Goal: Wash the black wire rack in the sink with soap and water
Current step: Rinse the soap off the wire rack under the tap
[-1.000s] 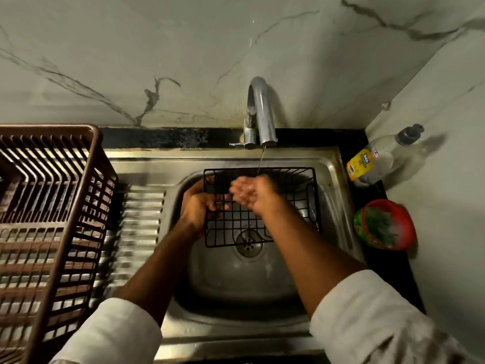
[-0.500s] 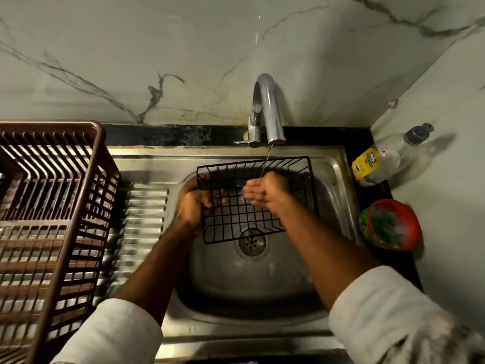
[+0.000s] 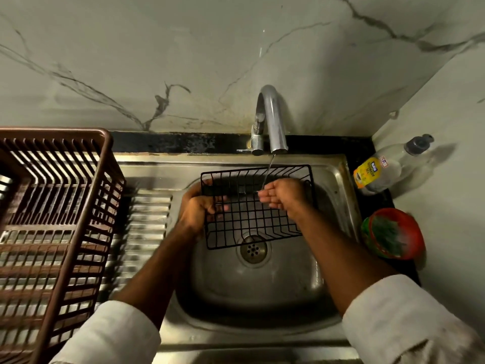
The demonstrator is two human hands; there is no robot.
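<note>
**Rack under a thin stream in the sink**

Nearest the camera, two pale sleeves (image 3: 110, 334) are framing the bottom edge, with both forearms reaching up toward the middle. Between them the steel sink (image 3: 338, 174) is lying open, its round drain (image 3: 252, 249) sitting just below centre.

Above the drain, the black wire rack (image 3: 252, 219) is being held over the basin, tilted so its far wall is rising toward twelve o'clock. The left hand (image 3: 198, 210) is gripping the rack's nine-o'clock side, its fingers curling in through the wires. The right hand (image 3: 282, 195) is lying across the rack's upper right part with its fingers held straight and together, pointing toward nine o'clock, palm turned up.

A thin stream of water (image 3: 269, 170) is falling onto the fingertips of that right hand from the tap (image 3: 273, 119), which is standing at twelve o'clock on the sink's back edge.

At nine o'clock a brown plastic basket (image 3: 78, 206) is resting on the ribbed drainboard (image 3: 147, 219). At three o'clock a red bowl (image 3: 409, 232) is holding something green, and beyond it, toward two o'clock, a clear soap bottle (image 3: 380, 169) with a yellow label is leaning against the marble wall (image 3: 183, 48).
</note>
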